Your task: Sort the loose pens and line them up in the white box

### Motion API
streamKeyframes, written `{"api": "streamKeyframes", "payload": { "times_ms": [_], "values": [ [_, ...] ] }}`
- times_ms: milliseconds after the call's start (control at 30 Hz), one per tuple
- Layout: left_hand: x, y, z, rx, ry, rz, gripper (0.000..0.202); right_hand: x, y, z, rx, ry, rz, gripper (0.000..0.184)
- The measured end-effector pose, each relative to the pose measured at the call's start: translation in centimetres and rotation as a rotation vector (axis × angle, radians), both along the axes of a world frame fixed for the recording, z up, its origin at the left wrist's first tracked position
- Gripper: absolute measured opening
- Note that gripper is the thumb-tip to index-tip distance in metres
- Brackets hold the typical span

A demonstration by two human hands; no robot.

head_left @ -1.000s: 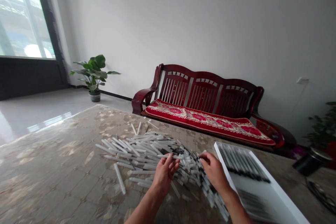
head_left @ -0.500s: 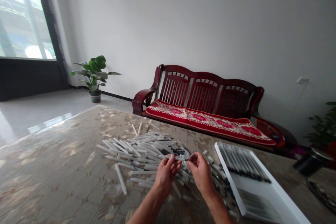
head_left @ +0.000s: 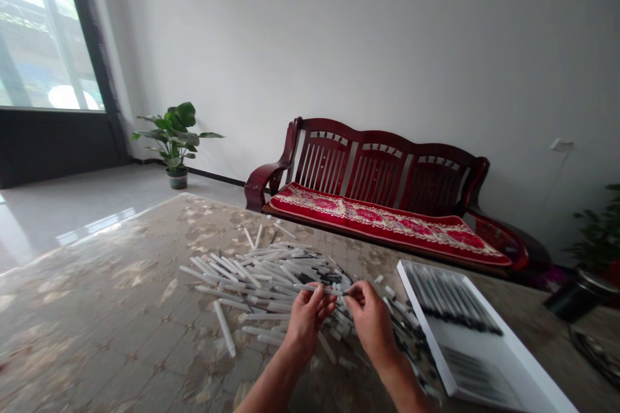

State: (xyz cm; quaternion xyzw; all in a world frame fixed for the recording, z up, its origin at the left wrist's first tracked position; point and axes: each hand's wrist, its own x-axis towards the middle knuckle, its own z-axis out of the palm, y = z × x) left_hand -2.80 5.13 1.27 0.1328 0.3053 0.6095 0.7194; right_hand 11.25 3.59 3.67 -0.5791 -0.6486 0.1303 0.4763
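Observation:
My left hand [head_left: 307, 316] is closed in a pinch around a slim, pale pen [head_left: 330, 292], held level above the heap. My right hand [head_left: 369, 313] has its thumb and forefinger closed at the pen's dark right end; the small part between those fingertips is mostly hidden. Under and beyond both hands spreads a loose heap of whitish translucent pen barrels [head_left: 261, 268]. Dark slender pen parts [head_left: 411, 352] lie to the right of my right hand, beside the box.
A shallow white box [head_left: 526, 361] at the right holds two groups of pens with black ends. Behind it stands a black cylindrical container [head_left: 576, 297]. The patterned tablecloth [head_left: 121, 310] covers the table. Past the far edge is a red wooden bench [head_left: 372, 161].
Both hands stay almost in place, still pinching the pen. The right fingertips have shifted very slightly at its dark end. The view has moved a little.

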Motion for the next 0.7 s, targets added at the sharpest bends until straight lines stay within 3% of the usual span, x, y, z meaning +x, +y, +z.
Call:
{"api": "streamKeyframes", "payload": {
  "times_ms": [200,500,700],
  "values": [
    [-0.28,0.12,-0.26,0.062,0.057,0.000,0.047,0.33,0.06,-0.45,0.067,-0.141,0.009,0.006],
    [-0.15,0.21,-0.14,0.044,0.082,0.021,0.051,-0.37,-0.18,0.45,-0.054,0.026,0.000,0.009],
    [-0.02,0.07,-0.28,0.027,0.069,0.015,0.052,-0.27,-0.42,0.50,0.014,-0.079,-0.013,0.013]
  ]
}}
